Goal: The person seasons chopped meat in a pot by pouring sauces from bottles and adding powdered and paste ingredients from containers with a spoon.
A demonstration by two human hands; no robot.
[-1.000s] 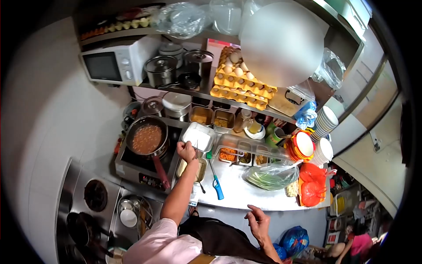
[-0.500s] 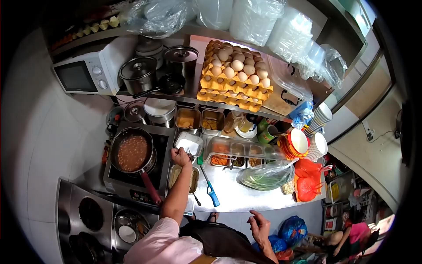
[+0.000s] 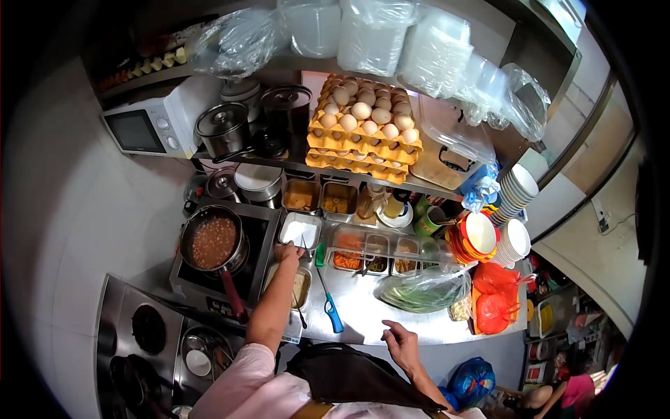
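Note:
My left hand (image 3: 287, 253) reaches over the front edge of a metal tray of white contents (image 3: 301, 228). Its fingers are closed, and a thin dark utensil shows beside them, but the grip itself is too small to make out. Below it lies a second tray with pale contents (image 3: 300, 288). My right hand (image 3: 400, 343) hangs in front of the counter with its fingers apart and nothing in them. Between the hands, a blue lighter (image 3: 333, 314) lies on the counter (image 3: 363, 307).
A pan of beans in reddish sauce (image 3: 213, 241) sits on the cooker at left, its red handle (image 3: 233, 293) pointing toward me. Behind are topping trays (image 3: 347, 260), a bag of greens (image 3: 426, 290), bowls (image 3: 480, 234) and stacked eggs (image 3: 361, 110). Another person (image 3: 578, 391) is at lower right.
The view has shifted, and the round blur over the upper shelf is gone. My left hand stays by the white tray, somewhat lower at its edge. My right hand remains in front of the counter.

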